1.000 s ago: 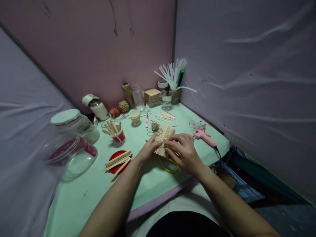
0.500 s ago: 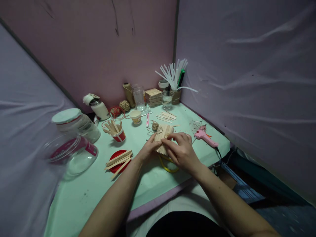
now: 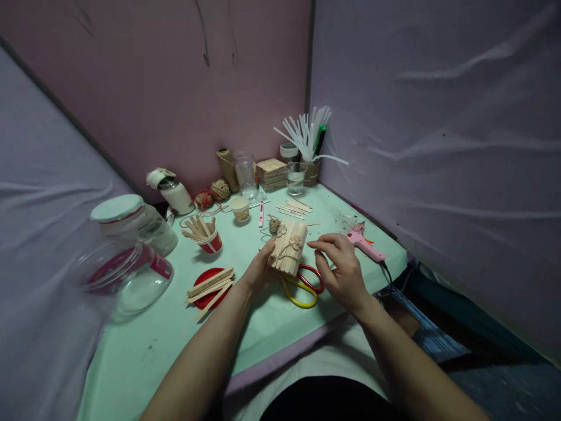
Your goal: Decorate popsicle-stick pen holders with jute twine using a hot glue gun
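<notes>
A small holder of upright wooden craft sticks (image 3: 287, 248), with flower-like pieces and a twine band on its front, is held above the table. My left hand (image 3: 259, 266) grips its left side. To the right of it, my right hand (image 3: 339, 266) is off the holder, fingers bent and apart, nothing seen between them. Scissors with red and yellow handles (image 3: 301, 304) lie under and beside the holder. A ball of twine (image 3: 274, 224) sits just behind it.
A pink glue gun (image 3: 367, 245) lies at the right, its cord over the edge. Left are a red cup of sticks (image 3: 210, 241), a red plate (image 3: 202, 302) with sticks, and clear jars (image 3: 144, 286). Cups, twine, stacked wood (image 3: 272, 175) and white straws (image 3: 302, 137) stand behind.
My right hand has let go of the holder's front and moved right, its fingers opening. The holder's front and the red scissor handle now show more fully. My left hand keeps its hold.
</notes>
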`<state>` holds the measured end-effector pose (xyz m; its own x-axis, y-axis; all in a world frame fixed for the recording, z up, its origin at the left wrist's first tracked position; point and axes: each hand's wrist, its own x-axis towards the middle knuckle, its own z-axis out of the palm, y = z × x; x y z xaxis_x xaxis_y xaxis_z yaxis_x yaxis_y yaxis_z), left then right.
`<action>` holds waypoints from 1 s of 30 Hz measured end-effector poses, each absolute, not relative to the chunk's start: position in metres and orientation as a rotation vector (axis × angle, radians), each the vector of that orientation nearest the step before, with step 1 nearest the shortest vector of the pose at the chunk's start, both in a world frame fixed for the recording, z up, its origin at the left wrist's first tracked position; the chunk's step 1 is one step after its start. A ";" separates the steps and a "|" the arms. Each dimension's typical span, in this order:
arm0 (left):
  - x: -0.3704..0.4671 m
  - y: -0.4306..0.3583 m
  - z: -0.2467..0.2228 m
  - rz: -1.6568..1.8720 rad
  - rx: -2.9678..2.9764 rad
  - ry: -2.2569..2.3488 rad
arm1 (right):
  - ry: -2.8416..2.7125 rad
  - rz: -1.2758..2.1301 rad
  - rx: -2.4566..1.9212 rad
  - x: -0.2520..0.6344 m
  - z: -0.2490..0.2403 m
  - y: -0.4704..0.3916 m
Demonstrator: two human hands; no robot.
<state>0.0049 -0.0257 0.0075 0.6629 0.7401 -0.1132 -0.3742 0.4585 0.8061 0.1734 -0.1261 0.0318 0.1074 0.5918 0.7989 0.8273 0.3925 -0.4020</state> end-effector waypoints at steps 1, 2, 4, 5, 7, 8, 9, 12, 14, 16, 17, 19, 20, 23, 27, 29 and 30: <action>0.005 -0.026 0.007 0.725 0.834 0.497 | -1.590 -0.267 -1.295 0.173 0.030 -0.126; 0.005 -0.026 0.007 0.727 0.833 0.492 | -1.599 -0.260 -1.293 0.172 0.028 -0.126; 0.004 -0.028 0.009 0.717 0.842 0.469 | -1.615 -0.250 -1.289 0.169 0.025 -0.127; 0.004 -0.028 0.010 0.710 0.852 0.458 | -1.622 -0.251 -1.288 0.167 0.025 -0.127; 0.004 -0.030 0.012 0.696 0.877 0.440 | -1.648 -0.267 -1.279 0.164 0.026 -0.127; 0.004 -0.030 0.013 0.686 0.889 0.442 | -1.670 -0.282 -1.271 0.163 0.027 -0.128; 0.004 -0.031 0.014 0.677 0.899 0.453 | -1.695 -0.299 -1.261 0.161 0.028 -0.128; 0.004 -0.031 0.014 0.659 0.907 0.515 | -1.752 -0.341 -1.249 0.158 0.030 -0.130; 0.004 -0.031 0.014 0.660 0.900 0.545 | -1.767 -0.356 -1.254 0.156 0.030 -0.130; 0.004 -0.032 0.014 0.662 0.897 0.535 | -1.765 -0.358 -1.254 0.156 0.030 -0.130; 0.005 -0.033 0.015 0.665 0.900 0.520 | -1.756 -0.358 -1.251 0.156 0.030 -0.130; 0.005 -0.034 0.016 0.670 0.912 0.471 | -1.726 -0.359 -1.238 0.156 0.029 -0.130; 0.004 -0.034 0.017 0.673 0.917 0.443 | -1.713 -0.360 -1.234 0.156 0.029 -0.130; 0.003 -0.033 0.014 0.677 0.915 0.398 | -1.715 -0.348 -1.234 0.154 0.029 -0.130; 0.001 -0.027 0.007 0.679 0.943 0.497 | -1.671 -0.342 -1.202 0.153 0.030 -0.132; 0.001 -0.024 0.005 0.713 0.963 0.555 | -1.607 -0.350 -1.195 0.159 0.030 -0.130; 0.001 -0.023 0.005 0.741 0.967 0.573 | -1.572 -0.356 -1.211 0.165 0.028 -0.129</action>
